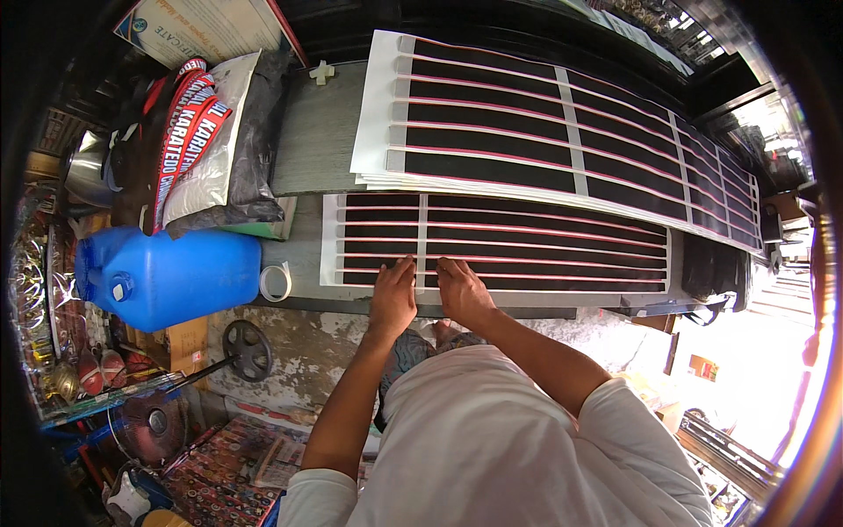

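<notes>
In front of me on the grey table [303, 215] lies a white sheet with black panels [544, 237], crossed by thin red-and-white ribbon strips [536, 258] and a grey cross band [422, 233]. My left hand [394, 292] is closed, its bunched fingertips on one of the lower ribbon strips, left of the cross band. Just right of that band, my right hand [464, 290] is also closed, with bent fingers at the same strip. The undersides of the fingertips are hidden. Farther back, a similar stack of sheets [373, 114] overlaps the far edge of this one.
A roll of white tape [276, 281] lies by a blue jerrycan [176, 274] on the left. Behind stand a plastic-wrapped package [215, 149] with red lettered ribbon [184, 132] and a framed certificate [206, 31]. A black bag [716, 272] sits at the right end. Below left are a black wheel [248, 350] and fan [156, 423].
</notes>
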Demonstrator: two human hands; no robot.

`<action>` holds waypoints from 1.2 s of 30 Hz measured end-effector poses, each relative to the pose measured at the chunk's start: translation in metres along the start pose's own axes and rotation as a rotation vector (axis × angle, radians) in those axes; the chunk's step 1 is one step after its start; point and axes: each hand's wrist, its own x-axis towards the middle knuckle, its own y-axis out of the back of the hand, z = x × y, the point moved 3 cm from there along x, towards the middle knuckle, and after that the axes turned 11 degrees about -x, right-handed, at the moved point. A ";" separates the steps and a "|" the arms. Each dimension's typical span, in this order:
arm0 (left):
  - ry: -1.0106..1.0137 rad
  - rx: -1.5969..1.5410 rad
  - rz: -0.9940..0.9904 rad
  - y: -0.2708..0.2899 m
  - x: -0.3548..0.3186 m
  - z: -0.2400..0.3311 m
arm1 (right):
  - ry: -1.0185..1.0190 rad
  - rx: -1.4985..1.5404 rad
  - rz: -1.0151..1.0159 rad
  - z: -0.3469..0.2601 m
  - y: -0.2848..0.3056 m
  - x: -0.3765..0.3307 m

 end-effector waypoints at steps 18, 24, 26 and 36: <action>0.073 -0.217 0.190 0.006 0.005 -0.009 | -0.049 0.083 0.003 0.003 -0.027 0.052; 0.053 -0.233 0.227 0.008 0.003 -0.006 | -0.045 0.089 0.013 0.002 -0.030 0.055; 0.044 -0.250 0.236 0.009 0.003 -0.006 | -0.016 0.084 -0.015 0.001 -0.029 0.057; 0.085 -0.286 0.194 0.007 0.000 -0.009 | 0.036 -0.053 -0.075 0.000 -0.027 0.062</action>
